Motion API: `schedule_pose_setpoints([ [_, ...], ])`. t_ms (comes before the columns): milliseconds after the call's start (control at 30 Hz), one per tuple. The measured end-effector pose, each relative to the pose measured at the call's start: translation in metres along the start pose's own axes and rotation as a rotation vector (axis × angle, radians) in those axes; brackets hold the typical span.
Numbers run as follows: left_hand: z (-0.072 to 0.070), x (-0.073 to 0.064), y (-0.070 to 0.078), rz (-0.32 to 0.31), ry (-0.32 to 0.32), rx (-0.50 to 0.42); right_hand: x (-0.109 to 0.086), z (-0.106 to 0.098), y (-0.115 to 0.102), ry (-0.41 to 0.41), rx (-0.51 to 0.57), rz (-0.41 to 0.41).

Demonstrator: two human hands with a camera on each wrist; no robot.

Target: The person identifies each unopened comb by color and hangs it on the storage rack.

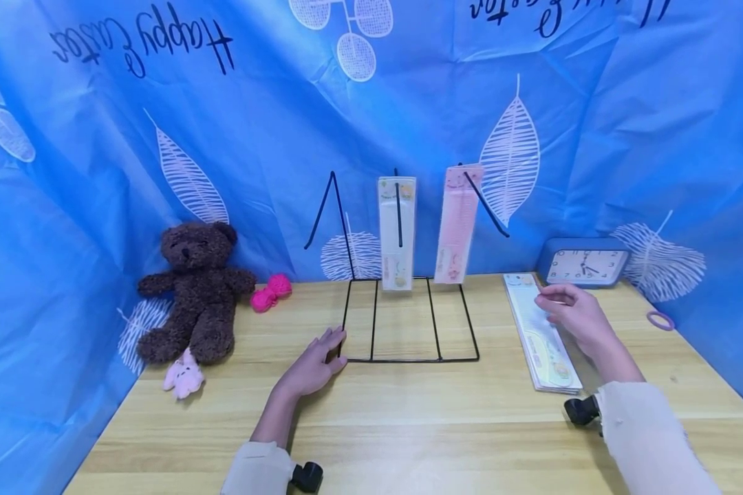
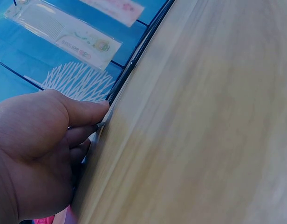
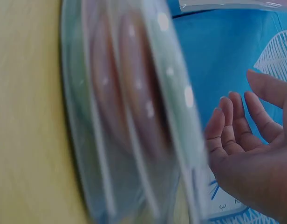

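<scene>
My left hand (image 1: 309,368) is at the front left corner of a black wire display rack (image 1: 402,361), thumb and fingers gripping the wire. A white packaged comb (image 1: 397,265) hangs from the rack's middle hook, and a pink packaged comb (image 1: 456,230) from the right one. Nothing hangs on the left hook. Over a stack of packaged combs (image 1: 541,344), my right hand (image 1: 578,320) hovers with fingers loosely bent. In the right wrist view that hand (image 3: 255,135) holds nothing, and the layered packs (image 3: 134,116) appear close to the camera.
On the left, a brown teddy bear (image 1: 201,289) sits behind a small pink plush toy (image 1: 184,376). A bright pink bow-shaped item (image 1: 271,293) lies beside it. Behind the stack stands a blue clock (image 1: 585,262). Near the right edge is a purple ring (image 1: 660,320). Blue cloth (image 1: 272,137) backs the table.
</scene>
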State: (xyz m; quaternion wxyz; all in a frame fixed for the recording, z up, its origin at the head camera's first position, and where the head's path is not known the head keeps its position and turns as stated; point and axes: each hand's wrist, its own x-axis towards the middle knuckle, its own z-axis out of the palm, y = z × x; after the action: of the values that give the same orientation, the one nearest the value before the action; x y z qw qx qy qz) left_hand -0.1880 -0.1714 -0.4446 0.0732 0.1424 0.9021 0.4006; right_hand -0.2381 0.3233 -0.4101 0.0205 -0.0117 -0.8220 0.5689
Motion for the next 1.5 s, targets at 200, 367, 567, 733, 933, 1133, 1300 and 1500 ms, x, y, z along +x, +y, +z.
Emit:
schedule_pose_setpoints([
  [200, -0.001, 0.002, -0.001, -0.016, 0.005, -0.011, -0.002, -0.009, 0.009, -0.053, 0.004, 0.072],
  [367, -0.001, 0.001, -0.002, -0.017, 0.007, -0.019, -0.002, -0.015, 0.013, -0.078, -0.021, 0.129],
  [567, 0.000, 0.000, -0.002, 0.005, -0.003, -0.014, -0.003, -0.017, 0.013, -0.093, -0.087, 0.195],
  [733, -0.001, 0.000, -0.002, 0.017, -0.006, -0.002, -0.003, -0.020, 0.014, -0.124, -0.192, 0.221],
  [933, -0.001, -0.001, -0.001, 0.030, 0.000, -0.005, 0.000, -0.023, 0.017, -0.170, -0.229, 0.247],
  [1133, -0.001, -0.001, -0.001, 0.023, 0.003, -0.002, -0.001, -0.026, 0.019, -0.184, -0.172, 0.282],
  [1300, 0.000, -0.001, 0.000, 0.025, 0.011, -0.005, -0.004, -0.028, 0.018, -0.184, -0.119, 0.299],
  [1500, 0.000, -0.001, 0.000, 0.028, 0.012, -0.002, -0.006, -0.030, 0.016, -0.165, -0.092, 0.296],
])
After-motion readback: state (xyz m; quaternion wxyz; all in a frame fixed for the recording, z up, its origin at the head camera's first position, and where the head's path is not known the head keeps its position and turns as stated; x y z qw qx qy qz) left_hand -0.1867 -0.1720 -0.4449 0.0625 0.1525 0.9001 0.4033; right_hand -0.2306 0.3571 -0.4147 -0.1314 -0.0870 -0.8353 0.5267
